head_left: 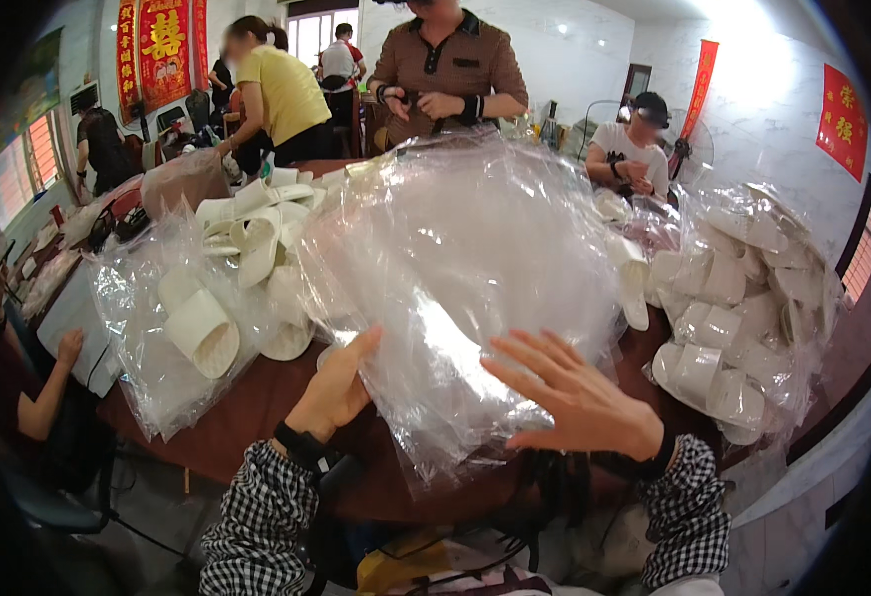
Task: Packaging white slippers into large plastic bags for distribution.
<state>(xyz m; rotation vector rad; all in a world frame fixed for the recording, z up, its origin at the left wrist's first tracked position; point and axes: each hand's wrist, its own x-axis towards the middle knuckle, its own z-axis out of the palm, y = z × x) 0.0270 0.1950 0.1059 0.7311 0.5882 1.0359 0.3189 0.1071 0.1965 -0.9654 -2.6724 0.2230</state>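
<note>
Over at nine o'clock, a clear bag of white slippers (192,323) slumps on the dark brown surface (247,417), its film crinkled and shiny, the slippers inside smooth and rounded. Just past it, a loose heap of white slippers (257,223) lies uncovered at about ten o'clock. Now the centre: the left hand (334,389), cuffed in a black-and-white checked sleeve, presses its palm against the lower left edge of the stack of clear plastic bags (465,278), fingers together, thumb up. That stack is big, glossy and wrinkled, and it rises toward twelve o'clock between the two hands. The right hand (580,397) lies flat on its lower right side, fingers spread wide, gripping nothing. At three o'clock a second clear sack of white slippers (738,318) bulges, packed tight. Up on the walls, red hangings with gold characters: a tall banner (162,50) at eleven o'clock, a narrow strip (704,84) at one, a square sign (843,119) at two.
</note>
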